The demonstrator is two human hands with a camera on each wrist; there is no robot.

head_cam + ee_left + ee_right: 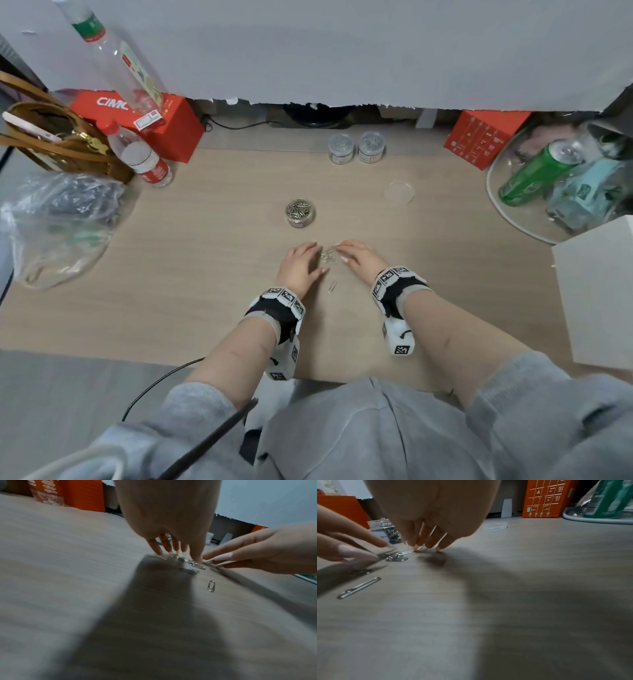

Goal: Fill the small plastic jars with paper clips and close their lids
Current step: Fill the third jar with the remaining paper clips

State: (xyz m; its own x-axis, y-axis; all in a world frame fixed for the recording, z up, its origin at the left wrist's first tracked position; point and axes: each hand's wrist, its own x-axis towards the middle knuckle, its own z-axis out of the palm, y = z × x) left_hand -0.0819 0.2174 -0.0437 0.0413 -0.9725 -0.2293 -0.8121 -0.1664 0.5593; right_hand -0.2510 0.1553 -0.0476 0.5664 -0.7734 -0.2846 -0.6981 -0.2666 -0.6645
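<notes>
- We have our left hand (301, 265) and right hand (356, 255) down on the desk (205, 274), either side of a small cluster of paper clips (328, 257).
- Both hands are spread, fingers fairly straight and pointing down; the fingertips touch the desk and the edges of the cluster, and neither hand grips anything yet.
- One stray clip (332, 286) lies alone, nearer to us than the cluster, between our wrists.
- The open jar (300, 212) stands beyond our hands, already heaped with clips; its lid (399, 193) lies flat, well off to the right.
- Two closed jars (356, 147) sit side by side at the back of the desk.
- We judge the step in hand to be gathering these last loose clips for the open jar.
- To do it well, we should rake the clips together with both sets of fingertips, then pinch the bunch; flat clips resist nails, so sliding them into a heap helps.
- We should collect the stray clip too, and drop them low over the jar, since it looks nearly full and could spill.
</notes>
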